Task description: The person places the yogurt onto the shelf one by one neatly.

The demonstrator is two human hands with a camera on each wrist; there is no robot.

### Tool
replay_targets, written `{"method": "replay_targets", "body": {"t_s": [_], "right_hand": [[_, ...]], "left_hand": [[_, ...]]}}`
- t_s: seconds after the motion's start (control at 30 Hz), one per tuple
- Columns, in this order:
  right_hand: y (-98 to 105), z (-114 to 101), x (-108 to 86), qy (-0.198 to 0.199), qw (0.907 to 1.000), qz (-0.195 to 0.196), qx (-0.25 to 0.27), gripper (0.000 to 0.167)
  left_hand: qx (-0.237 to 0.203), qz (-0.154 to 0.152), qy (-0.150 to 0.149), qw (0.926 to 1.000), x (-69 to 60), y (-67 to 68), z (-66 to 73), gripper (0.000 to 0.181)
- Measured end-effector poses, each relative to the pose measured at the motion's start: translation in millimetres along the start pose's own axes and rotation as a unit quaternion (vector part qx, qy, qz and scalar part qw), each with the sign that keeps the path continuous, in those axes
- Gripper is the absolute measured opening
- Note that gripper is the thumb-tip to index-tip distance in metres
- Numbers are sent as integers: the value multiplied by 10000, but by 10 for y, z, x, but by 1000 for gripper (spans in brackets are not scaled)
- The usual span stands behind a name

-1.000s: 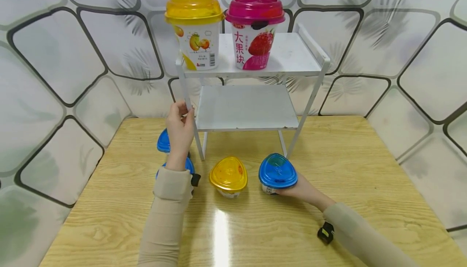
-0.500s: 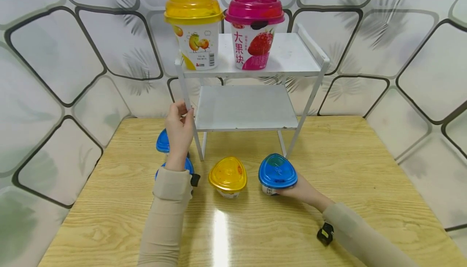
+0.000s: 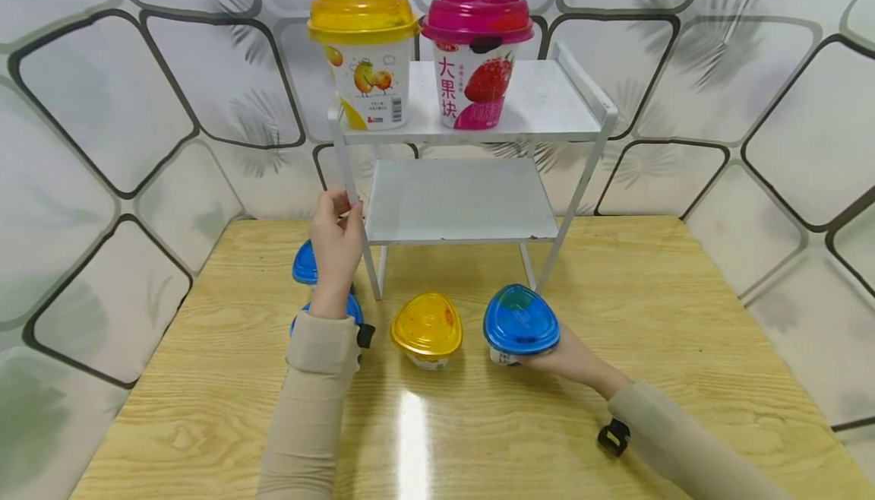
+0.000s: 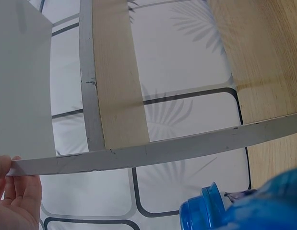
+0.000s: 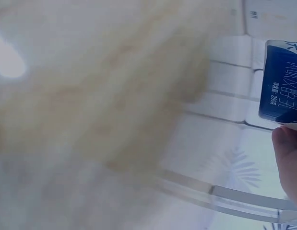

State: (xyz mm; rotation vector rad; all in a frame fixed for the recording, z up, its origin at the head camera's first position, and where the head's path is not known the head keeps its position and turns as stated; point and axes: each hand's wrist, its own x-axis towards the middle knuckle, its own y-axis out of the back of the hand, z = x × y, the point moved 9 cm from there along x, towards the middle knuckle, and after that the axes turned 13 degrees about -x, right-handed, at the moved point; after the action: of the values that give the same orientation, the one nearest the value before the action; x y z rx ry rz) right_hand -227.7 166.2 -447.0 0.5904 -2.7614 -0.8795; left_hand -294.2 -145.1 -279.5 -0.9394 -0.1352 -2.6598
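My left hand [image 3: 335, 242] pinches the left front post of a white two-tier shelf rack [image 3: 465, 200]. In the left wrist view the thumb and fingers [image 4: 24, 199] close round the rack's grey-white bar [image 4: 138, 155]. My right hand [image 3: 570, 356] grips a blue-lidded yogurt cup [image 3: 521, 321] from its right side, in front of the rack's right leg. The right wrist view shows the cup's dark blue label [image 5: 282, 86] above the thumb [image 5: 286, 146]; the other fingers are hidden. A yellow-lidded yogurt cup [image 3: 427, 325] stands on the table between my arms.
Two more blue-lidded cups, one at the back [image 3: 305, 263], stand left of the rack, partly behind my left arm. On the top shelf are a yellow-lidded cup [image 3: 365, 59] and a pink-lidded cup [image 3: 476, 59]. Patterned panels [image 3: 718, 90] enclose the wooden table [image 3: 656, 287].
The blue-lidded cup in my right hand looks slightly larger and its lid a little higher, as if raised slightly. My left hand keeps its grip on the post.
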Motion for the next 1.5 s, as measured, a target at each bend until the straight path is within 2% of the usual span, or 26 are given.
{"method": "replay_targets", "body": {"t_s": [0.33,0.6,0.8,1.13,1.33,1.5], "right_hand": [[314,-300,11,150,9994,313,-88,77],[569,-529,25,332,9986,332,-247,80],[803,-769,11,478,9968,532,-352,81],[1179,-1086,-41,882,9887,1161,-351,85],[1345,-1225,-55,1059,9840,1365,-438,86],[1470,-1385,-55,1398,9797,1433,-92,82]], "left_hand": [[-37,-30,-66,10000,13,-14,18,16],[-23,-21,-44,10000,24,-13,34,15],[14,-35,-7,10000,18,-13,31,16],[25,-44,-20,10000,15,-16,38,16],[0,-49,44,10000,10,-17,19,16],[-69,-11,101,9999,2,-2,-4,16]]}}
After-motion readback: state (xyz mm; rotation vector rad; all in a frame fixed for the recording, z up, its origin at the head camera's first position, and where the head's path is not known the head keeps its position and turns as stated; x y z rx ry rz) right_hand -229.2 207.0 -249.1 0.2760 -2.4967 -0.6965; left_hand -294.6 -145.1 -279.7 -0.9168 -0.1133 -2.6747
